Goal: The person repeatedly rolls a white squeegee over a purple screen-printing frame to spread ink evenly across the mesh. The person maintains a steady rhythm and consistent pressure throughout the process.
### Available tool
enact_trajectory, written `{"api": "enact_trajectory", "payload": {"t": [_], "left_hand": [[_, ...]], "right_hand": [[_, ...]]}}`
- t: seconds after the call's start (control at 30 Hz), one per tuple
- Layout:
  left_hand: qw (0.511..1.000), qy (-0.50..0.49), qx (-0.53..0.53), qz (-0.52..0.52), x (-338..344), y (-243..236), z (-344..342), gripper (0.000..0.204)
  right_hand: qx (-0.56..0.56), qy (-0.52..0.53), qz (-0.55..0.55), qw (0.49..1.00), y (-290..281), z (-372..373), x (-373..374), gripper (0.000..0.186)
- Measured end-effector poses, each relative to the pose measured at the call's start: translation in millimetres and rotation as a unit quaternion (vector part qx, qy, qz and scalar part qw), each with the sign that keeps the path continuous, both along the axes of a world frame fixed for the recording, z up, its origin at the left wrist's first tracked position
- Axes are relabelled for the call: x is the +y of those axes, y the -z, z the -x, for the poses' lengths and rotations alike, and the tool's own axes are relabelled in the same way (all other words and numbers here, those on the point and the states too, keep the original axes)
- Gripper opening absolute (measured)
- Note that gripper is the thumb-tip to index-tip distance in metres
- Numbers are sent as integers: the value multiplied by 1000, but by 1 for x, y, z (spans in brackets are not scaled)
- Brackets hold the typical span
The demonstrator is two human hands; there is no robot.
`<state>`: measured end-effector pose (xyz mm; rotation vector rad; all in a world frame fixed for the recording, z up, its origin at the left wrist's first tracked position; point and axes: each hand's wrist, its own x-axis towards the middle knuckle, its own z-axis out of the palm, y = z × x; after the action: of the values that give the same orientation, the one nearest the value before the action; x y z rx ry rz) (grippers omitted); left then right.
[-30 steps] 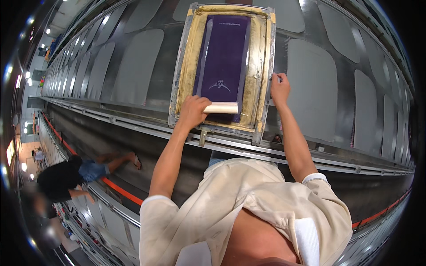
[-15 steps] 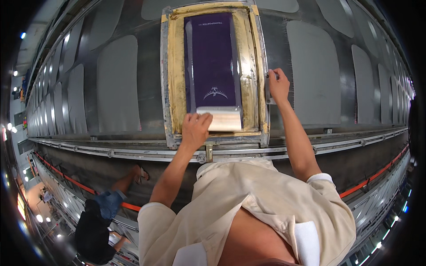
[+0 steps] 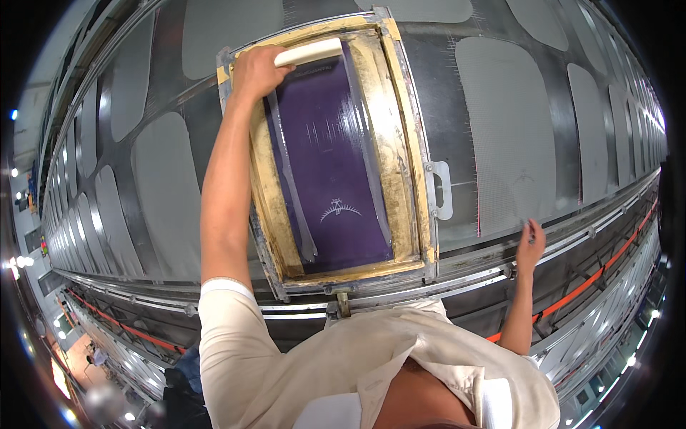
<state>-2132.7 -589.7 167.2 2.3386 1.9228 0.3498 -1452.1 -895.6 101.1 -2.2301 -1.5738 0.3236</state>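
Note:
A screen-printing frame (image 3: 420,179) with taped yellowish edges lies tilted on the long table. Its purple mesh (image 3: 321,150) carries a pale arched motif, with glossy streaks along both sides. At its far end, my left hand (image 3: 259,70) is closed around a cream squeegee (image 3: 309,52). My right hand (image 3: 530,247) hovers near the table's front rail, off the frame. Its fingers are curled together, and a small dark spot shows between them. The frame's metal side handle (image 3: 443,189) stands untouched. A faint motif shows on the grey panel (image 3: 507,129) to the right.
More rounded grey panels (image 3: 166,164) lie along the dark table on both sides. A metal rail (image 3: 286,312) runs along the front edge, with a bracket (image 3: 344,304) under the frame. An orange bar (image 3: 572,306) stretches below. At lower left, a person's dark clothing (image 3: 182,400) is partly visible.
My left hand has carried the squeegee from the near end of the frame to the far end. My right hand has let go of the side handle and moved right and nearer.

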Motion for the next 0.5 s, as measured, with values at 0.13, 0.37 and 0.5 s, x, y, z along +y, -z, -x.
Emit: {"api": "enact_trajectory", "payload": {"t": [0.13, 0.37, 0.5], "left_hand": [[998, -29, -18, 47, -6, -1, -4, 24], [994, 99, -38, -17, -164, -5, -43, 31], [990, -88, -82, 76, -292, -39, -82, 21]], "right_hand": [[-116, 52, -53, 990, 3, -50, -39, 32], [-27, 181, -83, 980, 39, -68, -69, 47], [-40, 181, -118, 976, 50, -71, -66, 51]]}}
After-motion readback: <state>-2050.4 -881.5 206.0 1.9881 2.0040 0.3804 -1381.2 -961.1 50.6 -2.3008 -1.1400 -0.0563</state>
